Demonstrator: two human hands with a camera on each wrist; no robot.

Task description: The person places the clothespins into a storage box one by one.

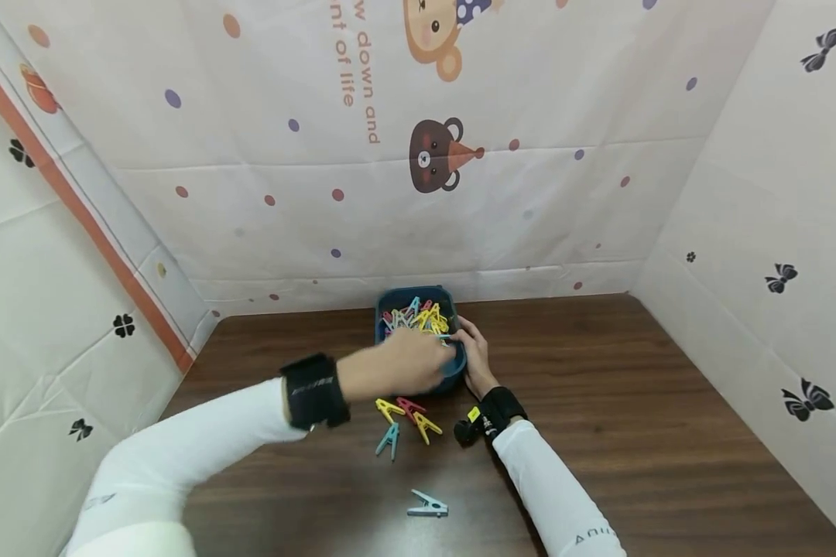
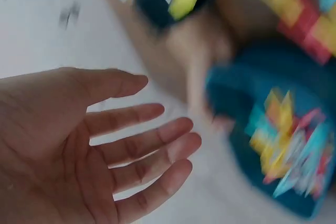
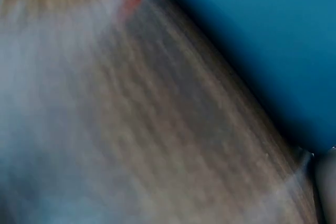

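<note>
A dark blue plastic bin [image 1: 382, 303] holds a heap of colourful clothespins [image 1: 428, 319]. My left hand [image 1: 407, 362] hovers over the near part of the bin; its palm and spread fingers [image 2: 152, 169] look relaxed and hold nothing in the left wrist view. From the right side, my right hand [image 1: 478, 362] grips the bin, fingers at the rim. Just in front lie yellow clothespins [image 1: 426, 425], a red clothespin [image 1: 409, 407] and a blue clothespin [image 1: 388, 439]. The right wrist view shows the bin's side [image 3: 273, 45], with most of that hand out of frame.
A light blue clothespin [image 1: 429, 508] lies alone nearer the front of the brown wooden table [image 1: 634, 418]. White patterned cloth [image 1: 564, 224] rises behind the table and at both sides. The bin stands close to the back cloth.
</note>
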